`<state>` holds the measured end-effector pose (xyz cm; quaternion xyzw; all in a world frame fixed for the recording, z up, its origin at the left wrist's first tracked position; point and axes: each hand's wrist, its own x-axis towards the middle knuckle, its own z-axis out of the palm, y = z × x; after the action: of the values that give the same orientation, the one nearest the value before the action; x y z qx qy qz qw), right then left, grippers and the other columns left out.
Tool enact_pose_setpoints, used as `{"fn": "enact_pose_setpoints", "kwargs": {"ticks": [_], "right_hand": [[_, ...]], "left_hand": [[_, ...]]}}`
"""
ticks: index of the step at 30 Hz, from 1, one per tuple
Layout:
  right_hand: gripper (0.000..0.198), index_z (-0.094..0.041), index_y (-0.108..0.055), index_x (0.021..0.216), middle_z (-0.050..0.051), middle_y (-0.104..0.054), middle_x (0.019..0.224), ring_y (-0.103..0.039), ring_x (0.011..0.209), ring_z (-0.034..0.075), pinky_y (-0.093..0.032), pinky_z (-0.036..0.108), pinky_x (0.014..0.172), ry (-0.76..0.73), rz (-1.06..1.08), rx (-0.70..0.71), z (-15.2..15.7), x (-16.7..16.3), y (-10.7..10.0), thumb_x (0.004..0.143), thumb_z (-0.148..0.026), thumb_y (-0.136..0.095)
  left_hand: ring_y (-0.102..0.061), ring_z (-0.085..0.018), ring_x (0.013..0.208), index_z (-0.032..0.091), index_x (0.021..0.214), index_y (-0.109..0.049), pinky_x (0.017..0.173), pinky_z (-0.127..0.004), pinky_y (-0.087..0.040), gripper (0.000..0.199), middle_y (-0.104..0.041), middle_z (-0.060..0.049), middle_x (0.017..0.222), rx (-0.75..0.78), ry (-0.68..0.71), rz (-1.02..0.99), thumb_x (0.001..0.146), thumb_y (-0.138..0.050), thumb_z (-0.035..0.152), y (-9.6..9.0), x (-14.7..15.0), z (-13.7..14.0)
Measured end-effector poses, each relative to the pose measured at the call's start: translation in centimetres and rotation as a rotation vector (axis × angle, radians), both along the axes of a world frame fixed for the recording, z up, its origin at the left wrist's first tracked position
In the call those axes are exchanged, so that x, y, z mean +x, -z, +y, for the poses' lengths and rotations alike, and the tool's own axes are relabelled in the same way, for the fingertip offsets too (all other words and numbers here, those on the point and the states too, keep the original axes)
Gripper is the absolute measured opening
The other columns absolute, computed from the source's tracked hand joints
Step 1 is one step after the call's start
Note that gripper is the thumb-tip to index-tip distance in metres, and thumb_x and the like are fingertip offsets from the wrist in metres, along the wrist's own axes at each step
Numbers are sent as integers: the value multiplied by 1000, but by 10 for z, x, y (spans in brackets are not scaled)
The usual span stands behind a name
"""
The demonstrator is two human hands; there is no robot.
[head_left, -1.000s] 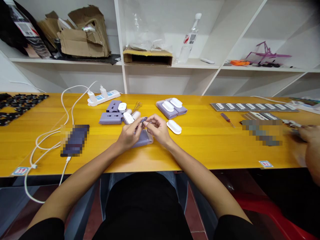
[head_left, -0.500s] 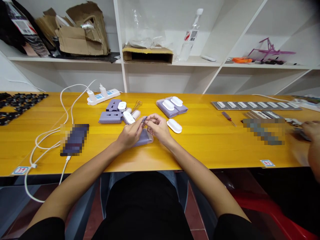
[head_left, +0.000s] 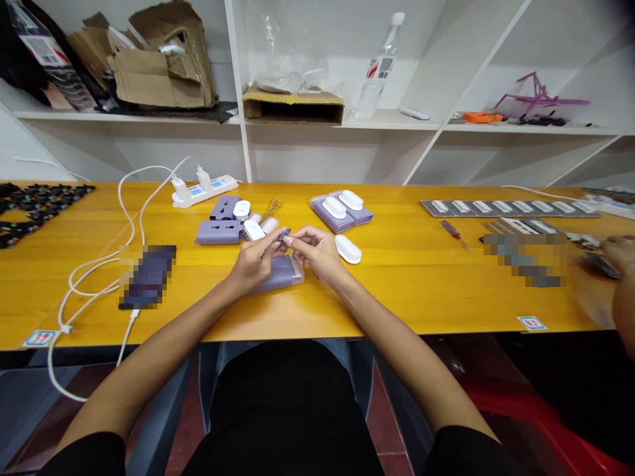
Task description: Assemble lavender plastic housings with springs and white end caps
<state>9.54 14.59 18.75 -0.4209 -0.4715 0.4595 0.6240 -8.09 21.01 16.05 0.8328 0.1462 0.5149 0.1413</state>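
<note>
My left hand (head_left: 254, 266) pinches a small purple plastic piece (head_left: 284, 233) above the table. Close against it, my right hand (head_left: 321, 256) has its thumb and fingertips pressed together at the piece; whatever they grip is too small to name. A thin dark bit shows below the right palm. Under both hands lies a ribbed purple case (head_left: 278, 274), partly covered by them. Just beyond, a white oval plug part (head_left: 254, 230) and a coil of thin wire springs (head_left: 272, 209) lie beside purple socket blocks (head_left: 219, 233). A white oval cover (head_left: 348, 249) rests right of my right hand.
Two white oval covers sit on purple cases (head_left: 333, 215). To the left are a power strip (head_left: 206, 191), a looping white cable (head_left: 92, 263) and a blurred-out phone (head_left: 150, 276). A screwdriver (head_left: 451, 230) lies rightward; another person's hand (head_left: 620, 258) is at the far right.
My hands have shifted slightly, the left one a little leftward and lower, with the purple piece now turned and showing more. More of the purple case is uncovered.
</note>
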Motion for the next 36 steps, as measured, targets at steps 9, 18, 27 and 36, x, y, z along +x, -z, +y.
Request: {"fn": "enact_pose_setpoints", "kwargs": {"ticks": [9,18,27,36], "right_hand": [[51,-21,-69,79,-2,-69,64,-47,47,9,-38,25,46,8,-63,32,3,2,3,66,-63,-93],[38,-19,-75,87,3,-76,83,-54,59,11,-40,27,57,117,-246,189,9,1,21,79,-55,-88],[24,-20,-80,95,2,-78,85,-53,60,12,-43,28,60,200,-447,280,4,-2,24,91,-44,-77],[20,-21,-82,103,4,-83,94,-62,63,14,-52,29,69,273,-584,389,3,0,24,96,-39,-76]], "left_hand": [[-84,-23,104,14,140,-75,94,-30,-68,38,-80,-15,129,-47,60,2,106,-58,21,-4,-2,3],[-76,-32,125,19,130,-81,117,-50,-58,39,-77,-12,134,-487,121,-4,98,-74,41,-12,-5,4],[-70,-34,136,18,132,-80,124,-51,-51,45,-74,-13,140,-571,149,39,97,-75,46,-20,-8,1],[-66,-33,141,16,144,-72,125,-50,-50,54,-65,-14,151,-581,161,28,99,-71,45,-13,-8,2]]}}
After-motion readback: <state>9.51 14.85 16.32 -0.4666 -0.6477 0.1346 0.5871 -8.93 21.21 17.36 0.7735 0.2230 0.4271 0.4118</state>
